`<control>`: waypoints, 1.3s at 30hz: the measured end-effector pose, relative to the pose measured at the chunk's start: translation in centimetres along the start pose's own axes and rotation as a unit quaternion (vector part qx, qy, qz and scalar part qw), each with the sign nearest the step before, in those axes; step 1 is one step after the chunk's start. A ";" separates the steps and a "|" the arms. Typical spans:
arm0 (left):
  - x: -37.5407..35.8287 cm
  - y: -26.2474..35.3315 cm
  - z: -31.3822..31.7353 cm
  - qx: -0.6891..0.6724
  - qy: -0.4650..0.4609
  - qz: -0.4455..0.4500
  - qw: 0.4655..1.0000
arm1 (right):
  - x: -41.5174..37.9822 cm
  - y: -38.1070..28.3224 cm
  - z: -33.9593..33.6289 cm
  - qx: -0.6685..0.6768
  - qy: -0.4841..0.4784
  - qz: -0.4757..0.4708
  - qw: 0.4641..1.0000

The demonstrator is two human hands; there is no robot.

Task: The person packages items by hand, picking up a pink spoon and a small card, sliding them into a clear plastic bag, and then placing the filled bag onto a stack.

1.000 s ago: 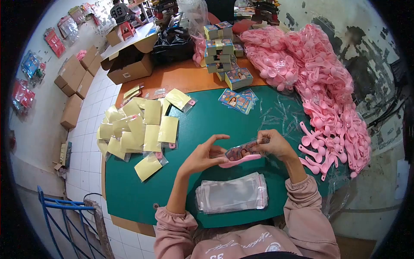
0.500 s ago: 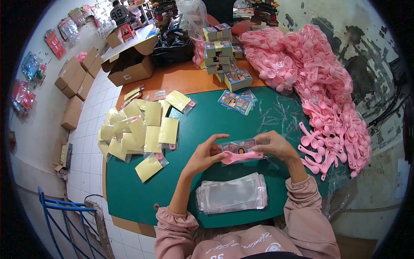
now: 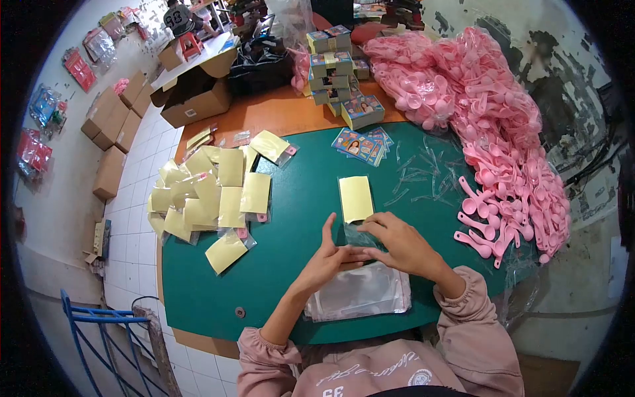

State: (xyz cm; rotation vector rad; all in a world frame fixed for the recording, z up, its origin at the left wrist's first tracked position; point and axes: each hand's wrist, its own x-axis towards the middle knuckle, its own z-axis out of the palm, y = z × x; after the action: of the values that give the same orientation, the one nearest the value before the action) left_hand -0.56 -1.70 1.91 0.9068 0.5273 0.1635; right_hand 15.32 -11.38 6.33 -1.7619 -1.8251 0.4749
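A clear plastic packet (image 3: 357, 198) lies on the green table top, with the plain yellow back of a card facing up. At its near end, my right hand (image 3: 403, 246) is curled over the clear flap, its fingertips gripping the plastic. My left hand (image 3: 324, 263) is open, thumb raised and fingers stretched toward the right hand, close to the flap. The spoon seen earlier is hidden from view. Just below both hands, a stack of clear plastic bags (image 3: 360, 294) lies flat, partly covered by the hands.
Filled packets with yellow backs (image 3: 198, 192) lie heaped at left. Printed cards (image 3: 360, 145) lie beyond the packet, before banded card stacks (image 3: 362, 111). Pink spoons (image 3: 489, 228) spill from big plastic bags (image 3: 476, 86) at right. Plastic strips (image 3: 430, 175) are scattered nearby. A person (image 3: 180, 20) sits far back.
The packet was in both hands, pink spoon and printed side up. Now it lies on the table turned over, yellow side up, and both hands have come down to its near end.
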 end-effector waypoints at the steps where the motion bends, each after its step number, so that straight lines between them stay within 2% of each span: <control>1: -0.1 -0.1 -0.2 -0.001 0.001 -0.001 1.000 | -0.1 0.1 0.4 0.006 -0.004 -0.001 1.000; 7: 0.1 -0.3 -0.7 0.051 0.001 -0.003 0.999 | 0.6 0.1 2.0 -0.002 -0.011 -0.029 1.000; 11: 0.2 -0.5 -0.5 0.098 0.022 0.034 0.994 | 0.9 0.5 2.2 0.028 -0.044 -0.041 0.998; 13: 0.5 -0.6 -0.7 0.100 0.024 0.050 0.993 | 0.9 0.5 2.5 0.020 -0.038 -0.062 0.997; 15: 0.9 -0.4 -1.0 0.157 0.015 0.075 0.985 | 0.8 0.5 2.3 0.011 -0.032 -0.082 0.996; 18: 0.8 0.1 -0.1 0.149 0.012 0.082 0.985 | 1.1 0.6 0.7 0.078 -0.061 -0.089 0.991; 20: 0.9 0.3 -0.3 0.126 0.018 0.081 0.989 | 1.2 0.9 -1.2 0.204 -0.166 -0.081 0.961; 21: 1.0 0.6 -0.4 0.102 0.024 0.083 0.991 | 1.2 0.9 -2.6 0.256 -0.189 -0.074 0.945; 23: 0.6 1.6 -0.3 0.095 0.010 0.060 0.994 | 1.4 3.8 -5.7 0.342 -0.203 -0.104 0.912; 25: 0.5 1.6 -0.4 0.093 -0.017 0.036 0.995 | 1.4 9.2 -8.9 0.346 -0.111 0.022 0.931; 26: 0.5 1.4 -0.3 0.094 -0.019 0.036 0.995 | 0.7 12.9 -9.7 0.087 -0.006 0.078 0.993; 27: 0.5 1.4 -0.3 0.086 -0.010 0.026 0.996 | 0.7 15.4 -10.1 -0.181 0.101 0.124 0.970; 28: 0.7 1.5 -0.3 0.077 0.000 0.019 0.997 | 0.6 15.5 -9.6 -0.184 0.103 0.119 0.970; 29: 0.8 1.3 -0.4 0.070 -0.002 0.025 0.997 | -0.5 15.0 -8.2 -0.331 0.112 0.198 0.915; 30: 0.8 1.7 -0.3 0.070 -0.002 0.032 0.997 | -1.4 14.5 -7.3 -0.470 0.121 0.270 0.831; 31: 0.7 1.8 0.0 0.063 0.001 0.028 0.998 | -1.1 11.1 -6.3 -0.353 0.141 0.150 0.913; 32: 0.7 1.7 0.2 0.056 0.002 0.021 0.998 | -0.5 6.8 -4.7 -0.221 0.156 0.029 0.962; 34: 1.0 1.2 0.1 0.038 -0.003 0.017 0.999 | -1.1 3.3 -0.8 0.027 0.052 0.060 0.996; 37: 0.5 1.2 -0.7 0.011 -0.017 0.030 0.999 | -0.4 3.2 1.2 0.107 0.090 0.053 0.989; 38: 0.3 1.4 -0.9 0.031 0.007 0.024 0.999 | -0.4 3.3 1.2 0.110 0.090 0.051 0.988; 39: 0.3 1.6 -1.0 0.050 0.030 0.018 0.998 | -0.4 3.5 0.9 0.170 0.089 0.075 0.978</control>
State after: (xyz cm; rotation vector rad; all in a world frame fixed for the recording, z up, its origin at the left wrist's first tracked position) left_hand -0.69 0.13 2.56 1.0116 0.5782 0.1994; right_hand 17.53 -11.39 3.41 -1.6501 -1.4002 0.6263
